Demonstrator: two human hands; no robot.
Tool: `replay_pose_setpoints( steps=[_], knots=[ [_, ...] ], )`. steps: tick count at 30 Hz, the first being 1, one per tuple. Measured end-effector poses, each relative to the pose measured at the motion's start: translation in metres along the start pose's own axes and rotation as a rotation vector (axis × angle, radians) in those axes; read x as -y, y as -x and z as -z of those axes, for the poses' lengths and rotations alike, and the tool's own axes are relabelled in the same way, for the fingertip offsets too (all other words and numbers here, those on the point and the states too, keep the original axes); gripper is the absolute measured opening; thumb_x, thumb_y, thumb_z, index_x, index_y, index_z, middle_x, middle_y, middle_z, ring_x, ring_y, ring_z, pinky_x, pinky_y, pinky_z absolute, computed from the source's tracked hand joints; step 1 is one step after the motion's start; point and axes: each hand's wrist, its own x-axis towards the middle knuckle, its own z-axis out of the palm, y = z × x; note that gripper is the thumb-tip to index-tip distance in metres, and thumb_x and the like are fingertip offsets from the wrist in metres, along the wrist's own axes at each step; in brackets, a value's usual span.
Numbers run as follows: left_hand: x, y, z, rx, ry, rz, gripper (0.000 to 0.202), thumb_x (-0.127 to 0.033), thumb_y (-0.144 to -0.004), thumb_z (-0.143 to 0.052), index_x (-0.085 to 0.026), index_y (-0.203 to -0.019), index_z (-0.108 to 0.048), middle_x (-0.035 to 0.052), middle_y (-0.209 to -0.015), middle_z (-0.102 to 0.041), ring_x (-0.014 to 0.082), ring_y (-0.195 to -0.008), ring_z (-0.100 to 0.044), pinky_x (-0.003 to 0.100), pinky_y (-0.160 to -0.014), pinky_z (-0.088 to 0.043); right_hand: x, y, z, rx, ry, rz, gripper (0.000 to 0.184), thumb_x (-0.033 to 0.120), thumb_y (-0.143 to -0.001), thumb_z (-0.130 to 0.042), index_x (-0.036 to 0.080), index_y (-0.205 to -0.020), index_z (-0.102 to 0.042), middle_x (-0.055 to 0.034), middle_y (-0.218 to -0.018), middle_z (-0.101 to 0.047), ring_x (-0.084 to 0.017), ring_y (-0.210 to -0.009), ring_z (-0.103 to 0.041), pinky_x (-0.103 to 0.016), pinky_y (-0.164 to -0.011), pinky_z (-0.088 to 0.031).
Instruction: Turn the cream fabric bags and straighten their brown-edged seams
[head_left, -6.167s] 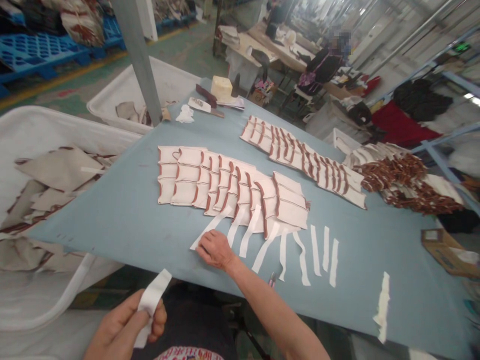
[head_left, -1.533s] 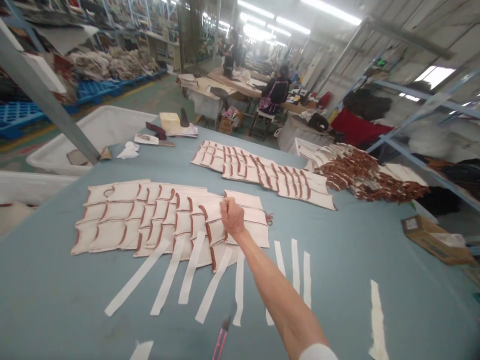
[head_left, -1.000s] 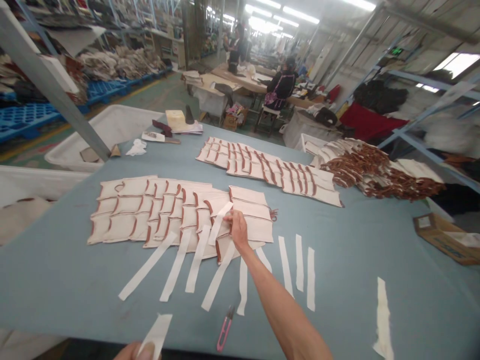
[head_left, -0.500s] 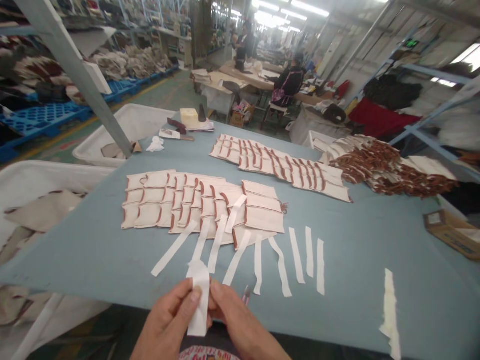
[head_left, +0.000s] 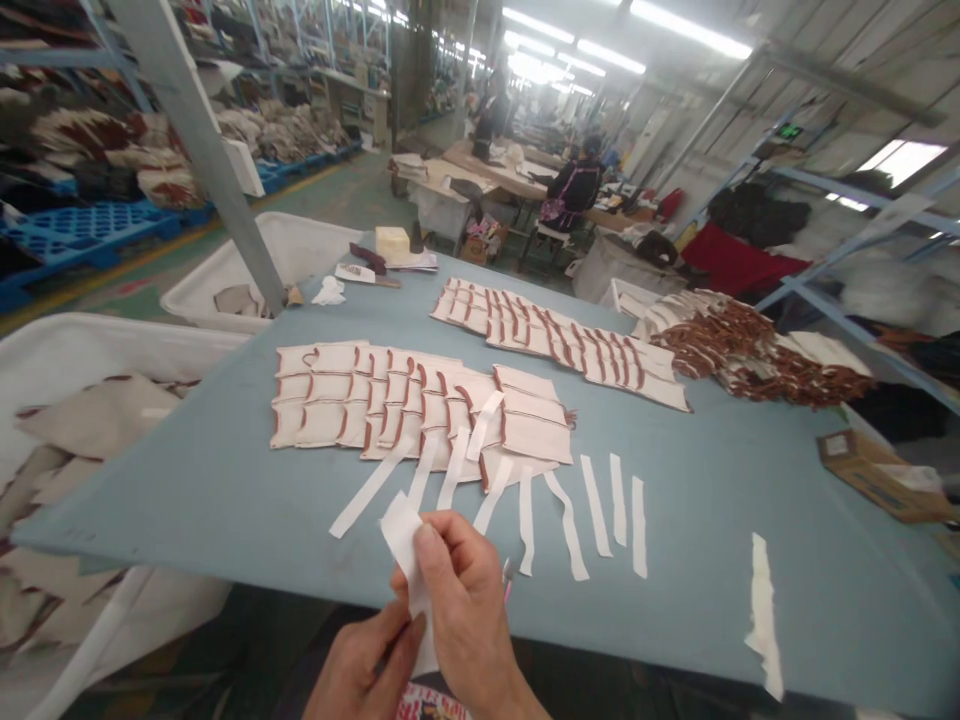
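Note:
A white paper strip [head_left: 403, 530] is held upright between both hands at the near edge of the table. My right hand [head_left: 469, 600] pinches its middle, thumb on top. Lower down, my left hand [head_left: 367, 655] grips its edge with thumb and fingertips pressed together. Several cut white strips [head_left: 596, 505] lie fanned out just beyond the hands. Some of them overlap a row of cream fabric pieces with brown trim [head_left: 345, 390]. Beside my right hand lies a small pointed tool [head_left: 507, 578], partly hidden, its kind unclear.
Another row of trimmed pieces [head_left: 555, 340] lies farther back, with a brown-and-cream heap [head_left: 750, 345] to its right. A torn strip [head_left: 763, 610] and a cardboard box [head_left: 885, 475] are at the right. White bins [head_left: 97, 335] stand left, near a metal post [head_left: 199, 140]. A person [head_left: 576, 185] sits beyond.
My right hand has moved up and over the front of the strip, while my left hand has slid lower. The strip now leans left at its top. The view has shifted slightly.

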Motion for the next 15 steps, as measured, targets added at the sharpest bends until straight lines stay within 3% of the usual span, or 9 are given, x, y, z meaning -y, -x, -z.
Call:
replay_pose_setpoints(
  steps=[6, 10, 15],
  knots=[
    [0.001, 0.007, 0.002, -0.020, -0.054, -0.021, 0.045, -0.048, -0.112, -0.053, -0.019, -0.088, -0.077, 0.0053, -0.075, -0.077, 0.0193, -0.066, -0.070, 0.023, -0.064, -0.051, -0.008, 0.010, -0.012, -0.050, -0.038, 0.035, 0.058, 0.075, -0.087, -0.082, 0.018, -0.085, -0.072, 0.0012, -0.063, -0.066, -0.011, -0.054, -0.054, -0.022, -0.054, -0.047],
    [0.001, 0.010, 0.003, -0.021, -0.065, -0.006, 0.043, -0.048, -0.112, -0.054, -0.020, -0.090, -0.078, 0.0082, -0.080, -0.079, 0.0222, -0.069, -0.073, 0.025, -0.067, -0.053, -0.016, 0.012, -0.006, -0.057, -0.049, 0.046, 0.054, 0.072, -0.085, -0.086, 0.020, -0.083, -0.070, 0.0023, -0.061, -0.063, -0.011, -0.053, -0.052, -0.023, -0.055, -0.048],
    [-0.006, 0.012, 0.003, -0.010, -0.063, 0.036, 0.038, -0.045, -0.109, -0.058, -0.023, -0.084, -0.078, 0.0050, -0.075, -0.079, 0.0211, -0.064, -0.069, 0.026, -0.072, -0.055, -0.018, 0.008, 0.004, -0.025, -0.104, 0.018, 0.055, 0.072, -0.082, -0.088, 0.020, -0.083, -0.070, 0.0037, -0.060, -0.061, -0.009, -0.049, -0.044, -0.022, -0.051, -0.044]
  ],
)
